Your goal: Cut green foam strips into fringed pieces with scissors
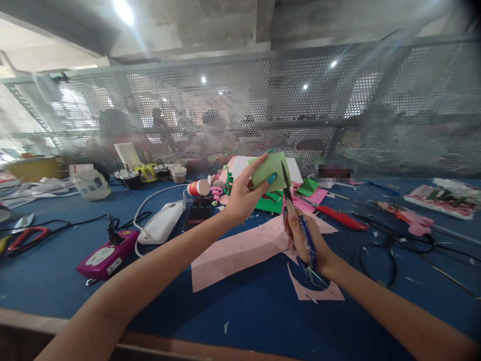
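My left hand [244, 193] pinches a light green piece of paper [277, 172] between thumb and fingers, holding it up above the table. In my right hand [306, 235] is a pair of scissors [309, 245] with dark blue handles. The blades point upward at the right edge of the green paper; whether they cut into it I cannot tell. Below both hands lies a long strip of pink paper [236, 255]. A cut pink scrap [317, 292] with a curved edge rests under the scissors. Behind, darker green paper [269, 203] lies among other sheets.
A red-handled tool [341, 217] and a pink glue gun [415, 222] with black cable lie on the right. Left are a white power bank [161, 223], a phone [198, 214], a magenta power strip [107, 254] and a clear jar [91, 184]. A perforated metal screen [240, 108] stands behind.
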The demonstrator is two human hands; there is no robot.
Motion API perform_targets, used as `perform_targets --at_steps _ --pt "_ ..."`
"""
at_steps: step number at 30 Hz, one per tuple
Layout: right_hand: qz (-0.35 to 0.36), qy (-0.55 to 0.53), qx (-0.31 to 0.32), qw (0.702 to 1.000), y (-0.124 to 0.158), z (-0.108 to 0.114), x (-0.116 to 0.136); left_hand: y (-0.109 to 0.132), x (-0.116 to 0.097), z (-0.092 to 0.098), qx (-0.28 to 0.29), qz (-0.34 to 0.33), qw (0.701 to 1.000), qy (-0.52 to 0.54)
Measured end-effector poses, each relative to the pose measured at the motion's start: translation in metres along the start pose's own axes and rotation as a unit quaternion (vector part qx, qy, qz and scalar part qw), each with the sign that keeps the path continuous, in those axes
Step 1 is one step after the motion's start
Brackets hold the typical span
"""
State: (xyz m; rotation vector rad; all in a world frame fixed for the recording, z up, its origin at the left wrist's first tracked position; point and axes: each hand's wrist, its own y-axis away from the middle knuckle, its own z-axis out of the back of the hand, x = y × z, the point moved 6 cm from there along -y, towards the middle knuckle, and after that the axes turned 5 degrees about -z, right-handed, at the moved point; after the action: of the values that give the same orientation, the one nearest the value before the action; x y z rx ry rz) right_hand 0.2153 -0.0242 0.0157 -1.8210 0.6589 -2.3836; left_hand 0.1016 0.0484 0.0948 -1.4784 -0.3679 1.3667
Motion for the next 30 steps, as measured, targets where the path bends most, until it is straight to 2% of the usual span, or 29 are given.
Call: perform_targets --at_steps 5,11,18,30 --pt "0.009 0.008 0.002 1.0 0.0003 -0.0005 0.0022 -0.0007 0.0017 -0.0006 -0.001 0.018 0.999 0.028" --pt "0.006 0.018 -0.004 1.0 0.0003 0.0012 -0.0001 -0.0006 0.0022 -0.0026 0.022 -0.001 1.0 0.01" --pt "0.007 0.027 -0.008 1.0 -0.0001 0.0019 -0.0021 -0.0005 0.0056 -0.002 0.003 0.031 0.999 0.044" --pt "0.015 0.051 -0.013 0.999 0.0002 0.0025 0.0001 0.0 0.0069 -0.0018 0.004 0.039 0.998 0.047"
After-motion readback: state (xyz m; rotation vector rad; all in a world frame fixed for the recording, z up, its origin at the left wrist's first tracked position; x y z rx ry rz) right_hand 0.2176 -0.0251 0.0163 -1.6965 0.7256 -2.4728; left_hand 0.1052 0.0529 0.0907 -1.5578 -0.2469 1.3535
